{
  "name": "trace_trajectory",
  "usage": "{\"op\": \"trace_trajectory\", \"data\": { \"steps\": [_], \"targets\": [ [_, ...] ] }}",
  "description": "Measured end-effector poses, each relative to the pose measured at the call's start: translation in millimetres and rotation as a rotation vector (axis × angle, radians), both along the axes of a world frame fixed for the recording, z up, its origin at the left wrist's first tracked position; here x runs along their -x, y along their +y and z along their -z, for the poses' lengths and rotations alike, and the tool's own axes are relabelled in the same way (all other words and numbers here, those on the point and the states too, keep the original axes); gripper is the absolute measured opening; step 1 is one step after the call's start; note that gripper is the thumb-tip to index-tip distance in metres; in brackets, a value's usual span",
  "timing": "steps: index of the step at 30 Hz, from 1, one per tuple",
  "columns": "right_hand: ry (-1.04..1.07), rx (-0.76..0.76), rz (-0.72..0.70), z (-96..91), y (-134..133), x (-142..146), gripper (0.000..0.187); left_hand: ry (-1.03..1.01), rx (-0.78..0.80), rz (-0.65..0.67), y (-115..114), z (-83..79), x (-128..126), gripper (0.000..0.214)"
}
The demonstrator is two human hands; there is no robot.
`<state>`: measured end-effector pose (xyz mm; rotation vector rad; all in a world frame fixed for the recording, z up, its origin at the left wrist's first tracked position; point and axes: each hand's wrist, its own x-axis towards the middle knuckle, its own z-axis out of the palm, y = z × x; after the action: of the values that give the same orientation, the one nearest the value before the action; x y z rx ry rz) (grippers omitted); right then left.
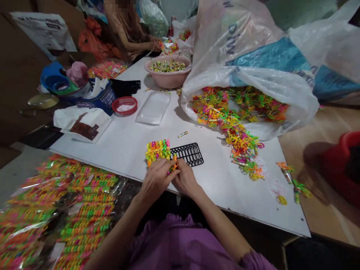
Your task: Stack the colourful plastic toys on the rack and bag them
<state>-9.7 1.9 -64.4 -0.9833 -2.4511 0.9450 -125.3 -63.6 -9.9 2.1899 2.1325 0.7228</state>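
Note:
My left hand (156, 179) and my right hand (184, 179) meet at the near edge of a black plastic grid tray (189, 153) on a white board (135, 142). Both hands pinch small bright plastic pieces (173, 167) between the fingertips. The left part of the tray carries a block of yellow, orange, green and pink pieces (157, 149); its right part is bare. A heap of the same coloured pieces (239, 135) spills from a big clear plastic bag (253, 75) to the right.
A person sits at the far end by a pink basin (168, 77) full of pieces. A clear packet (153, 108), a red basket (124, 105) and a blue basket (102, 98) stand beyond. Filled packets (64, 210) lie at my left. A red tub (347, 165) sits right.

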Motion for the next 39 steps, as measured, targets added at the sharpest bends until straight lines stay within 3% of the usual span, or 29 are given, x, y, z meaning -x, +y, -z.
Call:
{"op": "trace_trajectory", "data": {
  "steps": [10, 14, 18, 20, 22, 24, 27, 31, 35, 39],
  "targets": [
    [-0.107, -0.068, -0.135, -3.3, 1, 1, 0.015, 0.123, -0.053, -0.079, -13, 6.2, -9, 0.021],
    [-0.090, -0.047, -0.079, 4.4, -25, -12, 0.012, 0.050, -0.020, 0.051, -29, 3.9, -13, 0.021],
    [-0.010, 0.009, -0.098, 0.7, -34, -22, 0.014, 0.088, -0.122, 0.097, -42, 4.6, -11, 0.025],
    [0.039, 0.048, -0.190, -7.3, -15, -32, 0.018, 0.118, -0.180, 0.120, -39, 6.5, 1, 0.025],
    [0.035, 0.026, -0.184, -19.8, 17, -52, 0.023, 0.125, -0.258, 0.126, -27, 8.2, 17, 0.027],
    [-0.065, -0.079, 0.003, -35.7, 55, -79, 0.025, 0.137, -0.297, 0.076, -11, 8.3, 31, 0.029],
    [-0.311, -0.279, 0.360, -57.7, 111, -115, 0.024, 0.198, -0.214, 0.059, 10, 8.3, 40, 0.034],
    [-0.514, -0.473, 0.519, -68.9, 163, -122, 0.023, 0.305, -0.206, 0.147, 21, 15.6, 38, 0.040],
    [-0.679, -0.435, 0.443, -65.0, 175, -97, 0.022, 0.255, -0.184, 0.152, 18, 22.0, 40, 0.036],
    [-0.612, -0.502, 0.218, -54.5, 145, -70, 0.026, 0.101, -0.125, 0.116, 15, 19.7, 43, 0.029]
  ]
}}
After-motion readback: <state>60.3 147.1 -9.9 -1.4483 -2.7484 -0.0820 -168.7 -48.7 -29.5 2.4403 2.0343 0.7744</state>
